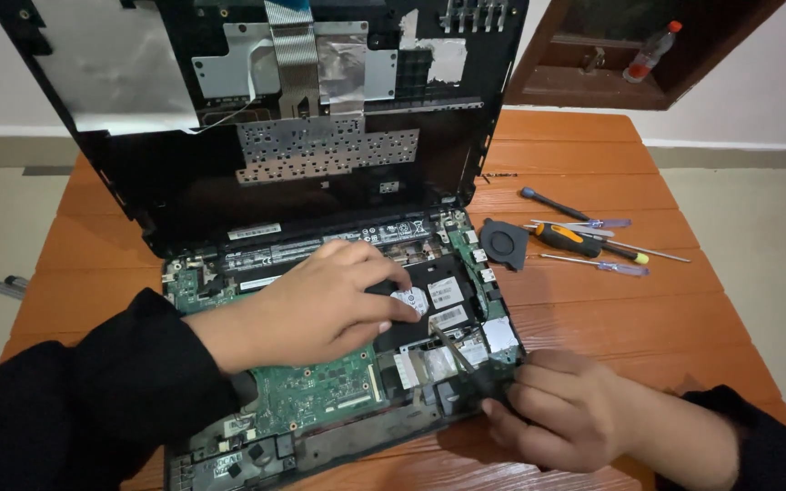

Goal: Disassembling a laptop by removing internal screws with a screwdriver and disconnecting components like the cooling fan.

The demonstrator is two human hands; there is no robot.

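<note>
An opened laptop (320,400) lies on the wooden table (611,309), its top cover (184,182) tilted up at the back and its green circuit board exposed. My left hand (320,305) rests over the middle of the board, fingers curled on the black hard drive (438,291) with its white labels. My right hand (548,409) is at the laptop's front right corner, closed around the handle of a thin tool, likely a screwdriver (452,350), whose shaft points up-left into the chassis.
A loose black cooling fan (502,244) lies just right of the laptop. Beyond it are several screwdrivers, one with an orange and black handle (568,239). A wooden shelf with a plastic bottle (649,53) hangs at top right. The table's right edge is close.
</note>
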